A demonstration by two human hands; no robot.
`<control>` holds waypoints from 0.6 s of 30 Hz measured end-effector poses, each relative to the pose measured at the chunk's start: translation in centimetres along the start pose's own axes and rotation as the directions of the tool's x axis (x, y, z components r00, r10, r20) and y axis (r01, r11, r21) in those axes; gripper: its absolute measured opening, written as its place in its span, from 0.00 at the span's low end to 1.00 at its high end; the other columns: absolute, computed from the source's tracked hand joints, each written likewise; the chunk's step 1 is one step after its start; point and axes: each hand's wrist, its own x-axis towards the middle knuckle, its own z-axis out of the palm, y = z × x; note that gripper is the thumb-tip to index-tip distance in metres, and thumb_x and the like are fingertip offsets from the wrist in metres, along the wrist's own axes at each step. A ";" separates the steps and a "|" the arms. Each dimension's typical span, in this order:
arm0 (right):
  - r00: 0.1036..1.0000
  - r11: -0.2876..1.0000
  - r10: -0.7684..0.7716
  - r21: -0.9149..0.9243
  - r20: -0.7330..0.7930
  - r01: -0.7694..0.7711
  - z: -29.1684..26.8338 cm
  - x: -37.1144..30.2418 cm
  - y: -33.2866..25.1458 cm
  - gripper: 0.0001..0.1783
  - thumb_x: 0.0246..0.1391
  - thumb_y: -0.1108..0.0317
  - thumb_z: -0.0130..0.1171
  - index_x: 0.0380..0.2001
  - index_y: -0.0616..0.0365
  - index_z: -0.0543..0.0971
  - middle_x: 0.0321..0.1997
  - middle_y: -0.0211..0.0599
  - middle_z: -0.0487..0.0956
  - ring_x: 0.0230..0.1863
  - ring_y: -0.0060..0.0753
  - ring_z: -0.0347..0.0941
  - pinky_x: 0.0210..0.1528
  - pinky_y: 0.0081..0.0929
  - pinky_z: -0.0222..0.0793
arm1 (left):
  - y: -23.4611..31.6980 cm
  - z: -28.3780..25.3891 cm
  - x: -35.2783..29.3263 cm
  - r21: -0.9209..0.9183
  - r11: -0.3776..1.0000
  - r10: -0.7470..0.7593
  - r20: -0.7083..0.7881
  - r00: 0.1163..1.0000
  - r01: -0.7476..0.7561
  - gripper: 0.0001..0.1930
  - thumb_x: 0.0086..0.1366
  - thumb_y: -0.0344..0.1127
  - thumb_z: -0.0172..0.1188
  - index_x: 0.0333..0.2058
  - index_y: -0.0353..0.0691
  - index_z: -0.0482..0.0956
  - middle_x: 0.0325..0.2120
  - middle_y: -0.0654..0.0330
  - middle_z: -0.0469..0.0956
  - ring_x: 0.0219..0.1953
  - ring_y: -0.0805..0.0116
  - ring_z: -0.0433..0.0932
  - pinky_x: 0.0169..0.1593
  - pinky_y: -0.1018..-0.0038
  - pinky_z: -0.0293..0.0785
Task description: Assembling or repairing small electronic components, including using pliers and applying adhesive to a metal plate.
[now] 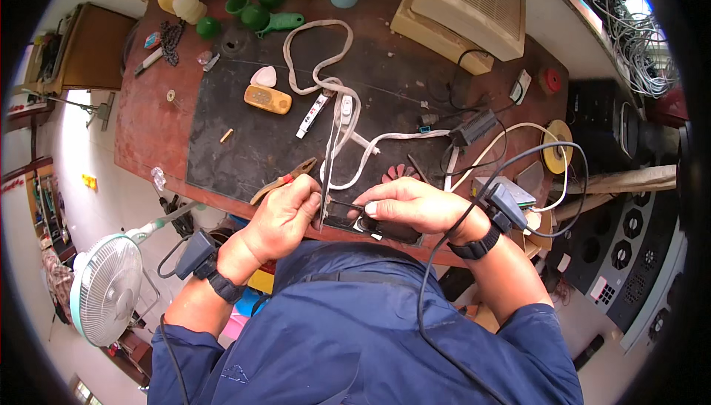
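Observation:
My left hand (278, 216) is closed around the lower end of a thin dark flat panel (326, 171), which stands on edge near the table's front. Close to it on the right, my right hand (415, 206) has bent fingers against a black flat device (400, 231) at the front edge; its palm hides part of that device. What exactly the fingertips pinch is hard to make out. Pliers with red handles (275, 185) lie just beyond my left hand. Farther back are a white tube (312, 116) and a white cord (290, 71) looped across the black mat (222, 138).
A yellow oval case (268, 99) lies on the mat. To the right are a black power adapter (472, 129), loose cables and a yellow spool (557, 148). A beige housing (474, 5) and green cups (254, 17) stand behind. A fan (109, 286) is left of the table.

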 end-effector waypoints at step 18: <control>0.855 0.439 -0.496 -0.806 0.151 0.398 0.3 -0.2 -1.7 0.20 0.62 0.61 0.56 0.51 0.65 0.77 0.41 0.47 0.78 0.37 0.46 0.77 0.39 0.37 0.72 | -0.5 -0.4 -0.3 -0.087 0.996 -0.021 -0.075 0.997 0.014 0.12 0.73 0.37 0.47 0.34 0.36 0.72 0.18 0.58 0.72 0.19 0.65 0.73 0.24 0.70 0.68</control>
